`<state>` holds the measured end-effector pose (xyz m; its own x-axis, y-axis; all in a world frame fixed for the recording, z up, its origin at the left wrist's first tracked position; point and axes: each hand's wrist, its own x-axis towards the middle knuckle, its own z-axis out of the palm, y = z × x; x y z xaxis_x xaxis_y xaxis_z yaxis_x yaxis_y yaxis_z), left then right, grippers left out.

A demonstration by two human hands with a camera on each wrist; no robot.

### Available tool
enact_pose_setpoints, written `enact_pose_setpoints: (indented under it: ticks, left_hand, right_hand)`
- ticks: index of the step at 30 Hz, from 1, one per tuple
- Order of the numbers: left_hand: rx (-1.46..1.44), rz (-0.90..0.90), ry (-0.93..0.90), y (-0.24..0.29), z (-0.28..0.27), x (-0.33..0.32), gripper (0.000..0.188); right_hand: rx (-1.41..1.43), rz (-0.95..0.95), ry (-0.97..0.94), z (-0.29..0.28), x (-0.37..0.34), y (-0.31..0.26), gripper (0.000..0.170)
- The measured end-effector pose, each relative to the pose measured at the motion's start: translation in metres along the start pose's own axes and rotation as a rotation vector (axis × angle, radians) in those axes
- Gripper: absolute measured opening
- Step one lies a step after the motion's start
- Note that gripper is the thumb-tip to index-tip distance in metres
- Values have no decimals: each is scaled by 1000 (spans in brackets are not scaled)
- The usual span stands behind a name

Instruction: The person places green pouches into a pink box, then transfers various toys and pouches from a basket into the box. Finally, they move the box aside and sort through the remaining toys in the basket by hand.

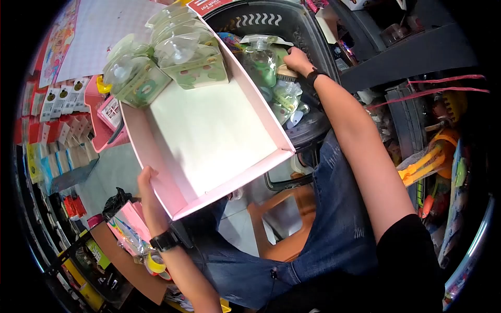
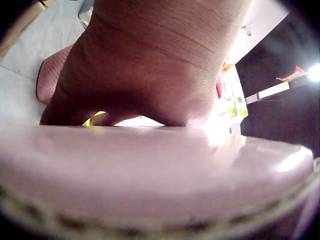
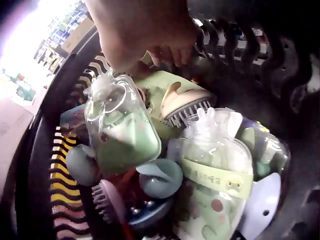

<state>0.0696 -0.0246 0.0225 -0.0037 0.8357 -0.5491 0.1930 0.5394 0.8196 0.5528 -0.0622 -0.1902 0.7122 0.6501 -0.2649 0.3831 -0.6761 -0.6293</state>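
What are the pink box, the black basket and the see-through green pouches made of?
Pink box: probably glossy coated cardboard; its thin walls shine. Black basket: likely hard, moulded plastic, with wavy slots. Green pouches: smooth, clear plastic, maybe bendy; they glint and look see-through near the top.

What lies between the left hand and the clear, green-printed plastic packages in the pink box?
Head view: bare white bottom and pink wall of that box.
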Motion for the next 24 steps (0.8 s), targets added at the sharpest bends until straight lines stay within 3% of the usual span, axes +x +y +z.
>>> enact_pose_setpoints:
  ticks: [1, 2, 3, 5, 6, 9, 10, 13, 14, 16, 19, 20, 21, 22, 23, 24]
  left_hand:
    - [7, -28, -2, 2, 2, -1, 21]
    - [3, -66, 2, 5, 5, -8, 19]
    - [12, -59, 17, 8, 10, -11, 18]
    - [31, -55, 52, 9, 14, -15, 17]
    - [76, -57, 43, 7, 9, -10, 17]
    - [72, 120, 14, -1, 7, -11, 18]
    - [75, 98, 21, -3, 6, -7, 18]
    - [59, 50, -9, -6, -3, 2, 20]
    - [42, 41, -56, -4, -5, 2, 21]
    - [-19, 40, -69, -7, -5, -3, 25]
    - [-21, -107, -179, -14, -21, 27, 28]
    - [-12, 11, -236, -34, -37, 56, 30]
    - [-21, 0, -234, -32, -34, 52, 30]
    - [-30, -12, -232, -28, -28, 45, 30]
    - [-36, -27, -231, -25, -24, 40, 30]
    - [-38, -19, -232, -24, -24, 37, 30]
  right_hand:
    - [87, -4, 1, 6, 7, 9, 43]
    - [247, 64, -102, 11, 19, 14, 58]
    - [285, -33, -31, 17, 23, 10, 59]
    - [318, 228, -149, 17, 23, 12, 63]
    - [266, 172, -65, 44, 46, 42, 68]
    - [127, -43, -121, 37, 28, 36, 39]
    - [42, 11, -29, 42, 23, 31, 33]
    - [-129, -90, 83, 3, -18, -13, 25]
    - [-225, -251, 202, -7, -27, -26, 23]
    - [-347, -320, 222, -46, -54, -69, 22]
    - [-460, -410, 273, -91, -96, -115, 24]
    - [-514, -388, 248, -101, -121, -127, 25]
    - [-615, -416, 131, -98, -131, -121, 26]
    - [-639, -408, -145, -98, -149, -120, 33]
    - [-544, -524, -398, -91, -153, -108, 42]
    - [-362, -262, -595, -89, -153, -96, 44]
